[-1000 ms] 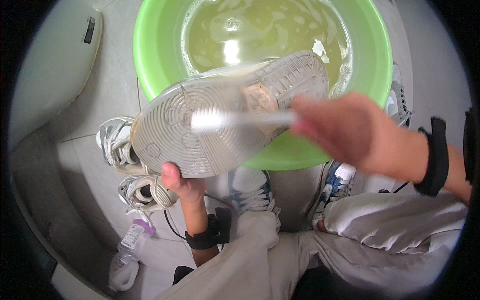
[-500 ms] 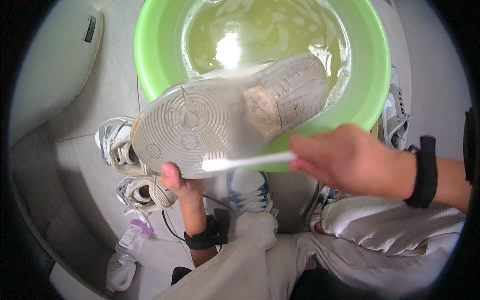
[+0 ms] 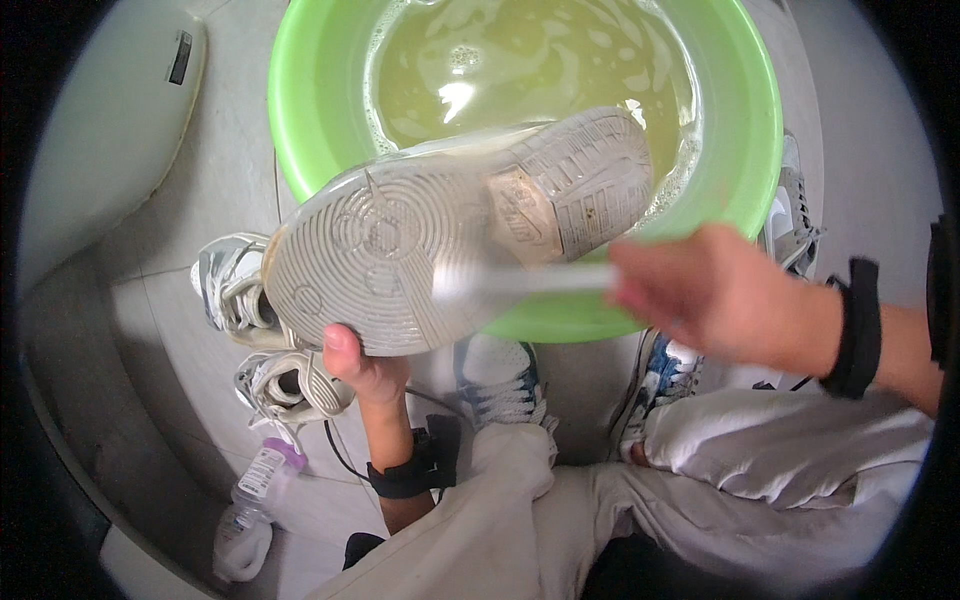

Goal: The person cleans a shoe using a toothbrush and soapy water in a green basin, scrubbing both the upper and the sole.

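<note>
A wet white sneaker is held sole up over the near rim of a green basin. My left hand grips it at the toe end, thumb on the edge of the sole and the other fingers hidden beneath. Its heel reaches out above the cloudy, yellowish water. In my right hand, somewhat blurred, is a white brush with a slim handle. The brush head lies against the middle of the sole, smeared by motion. Both hands are closed.
Two pale sneakers stand on the tiles at left, near a clear bottle with a purple label end. Another shoe sits right of the basin. My feet wear blue and white sneakers. A white curved fixture is at upper left.
My right hand and the brush have moved right and up along the sole, from its near edge toward the middle. The sneaker and my left hand have hardly moved.
</note>
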`<state>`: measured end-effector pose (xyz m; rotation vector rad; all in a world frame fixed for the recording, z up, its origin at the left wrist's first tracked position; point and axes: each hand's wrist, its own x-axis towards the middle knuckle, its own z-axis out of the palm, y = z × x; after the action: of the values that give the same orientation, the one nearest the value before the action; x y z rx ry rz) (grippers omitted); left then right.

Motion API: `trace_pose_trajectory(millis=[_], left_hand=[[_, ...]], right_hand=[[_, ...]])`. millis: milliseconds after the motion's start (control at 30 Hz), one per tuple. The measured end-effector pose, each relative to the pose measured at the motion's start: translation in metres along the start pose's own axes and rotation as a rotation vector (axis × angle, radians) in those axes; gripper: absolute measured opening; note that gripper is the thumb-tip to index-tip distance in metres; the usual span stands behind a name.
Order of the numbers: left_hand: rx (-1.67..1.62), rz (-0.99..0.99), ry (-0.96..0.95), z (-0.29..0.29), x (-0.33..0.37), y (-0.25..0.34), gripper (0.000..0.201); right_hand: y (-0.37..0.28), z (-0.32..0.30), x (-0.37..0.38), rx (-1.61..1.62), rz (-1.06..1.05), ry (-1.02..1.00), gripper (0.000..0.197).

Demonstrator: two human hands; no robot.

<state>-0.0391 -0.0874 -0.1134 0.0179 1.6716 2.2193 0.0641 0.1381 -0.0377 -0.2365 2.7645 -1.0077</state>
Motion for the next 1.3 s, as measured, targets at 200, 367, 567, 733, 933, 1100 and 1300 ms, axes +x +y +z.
trace_pose_trajectory(millis=[200,367,567,733,933,1100,1300], left_hand=[[-0.057,0.008,0.006,0.001,-0.001,0.001,0.081],[-0.031,-0.003,-0.001,0.001,-0.001,-0.001,0.079],[0.001,0.005,-0.003,0.002,-0.002,0.000,0.077],[-0.005,0.024,-0.050,-0.002,-0.002,-0.003,0.072],[0.024,0.039,-0.038,0.005,-0.001,0.001,0.073],[0.000,0.012,0.017,0.003,-0.001,0.000,0.080],[-0.018,0.005,-0.002,0.002,-0.002,-0.002,0.077]], right_hand=[[0.012,-0.017,0.009,0.070,0.180,-0.015,0.012],[-0.010,0.002,0.005,0.131,0.075,0.026,0.015],[0.010,-0.018,0.008,-0.028,0.290,-0.178,0.016],[-0.001,-0.007,0.005,0.125,0.038,-0.043,0.019],[0.008,-0.023,0.008,0.001,0.264,-0.059,0.019],[0.001,-0.016,0.009,0.122,0.116,-0.094,0.015],[0.016,-0.029,0.014,-0.120,0.396,-0.042,0.013]])
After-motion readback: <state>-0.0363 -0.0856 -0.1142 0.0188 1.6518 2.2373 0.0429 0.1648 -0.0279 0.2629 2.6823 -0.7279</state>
